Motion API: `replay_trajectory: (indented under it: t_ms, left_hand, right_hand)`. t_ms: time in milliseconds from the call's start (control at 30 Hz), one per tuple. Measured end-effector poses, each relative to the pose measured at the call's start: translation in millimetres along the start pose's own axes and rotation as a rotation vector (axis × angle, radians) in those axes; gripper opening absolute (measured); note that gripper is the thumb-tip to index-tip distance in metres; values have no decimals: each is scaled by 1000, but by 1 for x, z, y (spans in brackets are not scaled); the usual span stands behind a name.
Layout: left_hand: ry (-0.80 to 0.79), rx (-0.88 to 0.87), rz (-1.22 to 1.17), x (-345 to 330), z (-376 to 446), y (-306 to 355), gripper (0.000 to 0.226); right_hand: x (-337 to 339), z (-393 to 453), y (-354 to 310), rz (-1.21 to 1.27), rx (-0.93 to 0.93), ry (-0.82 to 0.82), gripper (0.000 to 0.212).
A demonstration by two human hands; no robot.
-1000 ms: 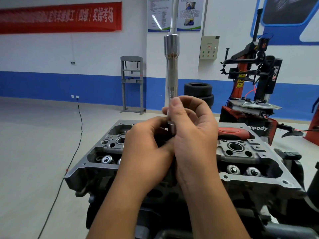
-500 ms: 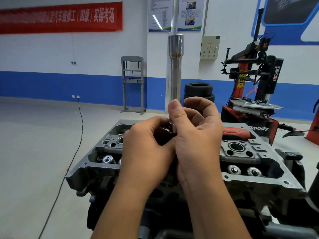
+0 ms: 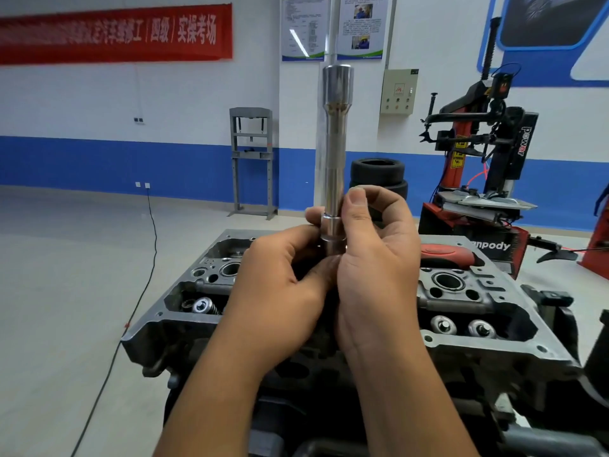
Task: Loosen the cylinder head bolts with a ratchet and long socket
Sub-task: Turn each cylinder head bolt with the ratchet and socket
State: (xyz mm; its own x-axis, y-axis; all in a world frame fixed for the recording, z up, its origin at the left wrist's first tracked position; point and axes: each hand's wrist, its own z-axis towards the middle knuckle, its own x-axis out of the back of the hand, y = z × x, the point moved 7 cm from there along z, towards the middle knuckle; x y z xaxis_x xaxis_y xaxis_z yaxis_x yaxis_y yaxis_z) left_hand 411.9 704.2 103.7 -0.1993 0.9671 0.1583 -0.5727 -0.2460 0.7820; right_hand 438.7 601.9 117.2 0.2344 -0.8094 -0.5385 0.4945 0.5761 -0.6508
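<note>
A long chrome socket (image 3: 333, 150) stands upright in front of me, wide end at the top. My right hand (image 3: 375, 258) pinches its lower part between thumb and fingers. Just below the socket's base, my left hand (image 3: 283, 285) curls around something dark that the fingers mostly hide. Both hands hover over the grey cylinder head (image 3: 487, 344), whose valve springs and bolt holes show on either side. A red-handled tool (image 3: 448, 253) lies on the head behind my right hand.
A red and black tyre changer (image 3: 487, 166) stands at the back right, with stacked tyres (image 3: 379, 176) beside it. A grey press frame (image 3: 252, 159) is against the blue-striped wall. A black cable (image 3: 145, 291) runs across the floor at left.
The socket has shifted slightly right and a little lower against the background. More of its lower collar now shows above my fingers; both hands keep their hold.
</note>
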Motion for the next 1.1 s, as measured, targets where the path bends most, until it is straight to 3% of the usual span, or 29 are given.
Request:
replay_trajectory:
  t_ms: [133,300,467,633,800,967,1100]
  left_hand:
    - [154,-29,146,5,-1,2,24]
    - [19,-11,50,-1,-1,1,16]
    - [167,-17,105,6,-1,0,24]
    - [53,-9,32,2,-1,0,25]
    - [161,-33,107,7,-2,2,25]
    - [44,-13,13,2,0,1,22]
    - [151,-35,67,5,-1,1,23]
  right_hand:
    - [3,-1,-3,-60,45,20,31]
    - [0,0,-1,-58,26,-7,10]
    - [2,-2,-4,-90,60,13,30]
    - [-2,0,0,-53,15,-6,7]
    - [2,-2,-3,-91,52,0,28]
    - [-1,0,-1,-48,8,-18,6]
    - [1,-1,-2,-78,24,-1,30]
